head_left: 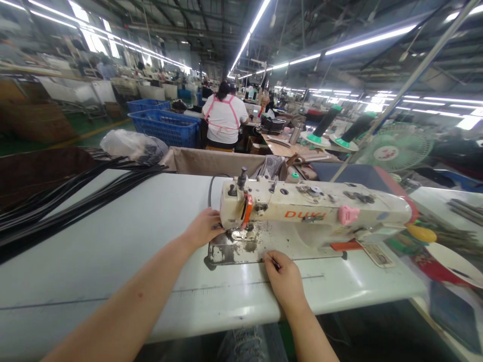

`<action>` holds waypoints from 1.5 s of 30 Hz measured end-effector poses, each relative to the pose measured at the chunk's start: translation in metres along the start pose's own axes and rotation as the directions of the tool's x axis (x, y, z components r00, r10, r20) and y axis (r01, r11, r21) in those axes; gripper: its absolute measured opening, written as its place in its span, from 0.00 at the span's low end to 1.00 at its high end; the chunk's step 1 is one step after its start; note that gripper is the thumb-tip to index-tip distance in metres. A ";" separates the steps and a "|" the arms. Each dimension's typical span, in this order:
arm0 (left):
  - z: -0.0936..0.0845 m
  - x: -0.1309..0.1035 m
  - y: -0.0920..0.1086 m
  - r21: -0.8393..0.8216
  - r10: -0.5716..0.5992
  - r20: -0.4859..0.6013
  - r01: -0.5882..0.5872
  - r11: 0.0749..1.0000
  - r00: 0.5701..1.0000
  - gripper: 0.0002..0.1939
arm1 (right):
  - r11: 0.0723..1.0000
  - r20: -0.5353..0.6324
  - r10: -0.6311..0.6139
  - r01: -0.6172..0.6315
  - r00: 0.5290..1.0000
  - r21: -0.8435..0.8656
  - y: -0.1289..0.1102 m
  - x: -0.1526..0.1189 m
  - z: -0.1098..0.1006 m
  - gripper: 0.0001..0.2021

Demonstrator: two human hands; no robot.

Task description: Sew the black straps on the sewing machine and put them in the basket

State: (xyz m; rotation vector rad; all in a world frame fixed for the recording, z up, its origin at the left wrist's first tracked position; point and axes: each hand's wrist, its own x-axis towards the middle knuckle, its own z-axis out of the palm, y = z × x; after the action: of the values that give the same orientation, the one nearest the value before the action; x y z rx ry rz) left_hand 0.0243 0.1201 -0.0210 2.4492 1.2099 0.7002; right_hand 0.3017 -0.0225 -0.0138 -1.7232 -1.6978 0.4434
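Note:
At the needle end of a cream sewing machine (317,206) is my left hand (204,229), its fingers drawn together beside the presser foot (239,234). A thin black strip (210,193) curves up behind the machine head and runs down to this hand, which appears to grip it; the fingertips are partly hidden. My right hand (283,276) is closed in a pinch at the front edge of the worn metal machine bed (256,246). A small dark spot shows between its fingers, too small to name.
Long black strips (94,188) lie across the left of the pale table (124,226). Behind it stands a fabric-lined bin (215,161). Blue crates (166,125), thread cones (324,123), a green fan (396,148) and a seated co-worker (224,118) are farther back.

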 end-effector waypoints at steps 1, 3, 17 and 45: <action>-0.002 -0.001 0.001 0.001 -0.008 -0.005 0.008 1.000 1.000 0.09 | 1.000 -0.001 -0.003 0.003 1.000 -0.001 0.000 0.000 0.000 0.17; -0.005 -0.004 0.004 0.007 -0.030 -0.013 0.030 1.000 0.999 0.07 | 1.000 -0.004 -0.008 0.008 1.000 -0.002 -0.001 0.001 0.000 0.17; -0.004 -0.023 0.020 -0.042 -0.208 -0.026 0.207 0.977 0.978 0.07 | 1.000 -0.020 -0.016 0.016 1.000 -0.020 -0.002 0.000 0.000 0.17; 0.037 -0.058 0.088 -0.094 -0.458 0.005 0.456 0.885 0.889 0.15 | 1.000 -0.020 0.010 -0.011 1.000 -0.008 -0.008 0.000 -0.001 0.16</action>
State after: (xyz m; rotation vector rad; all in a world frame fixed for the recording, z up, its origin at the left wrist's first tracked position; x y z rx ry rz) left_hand 0.0711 0.0190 -0.0259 1.9692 1.6423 0.6184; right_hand 0.2963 -0.0238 -0.0074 -1.7376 -1.6795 0.4232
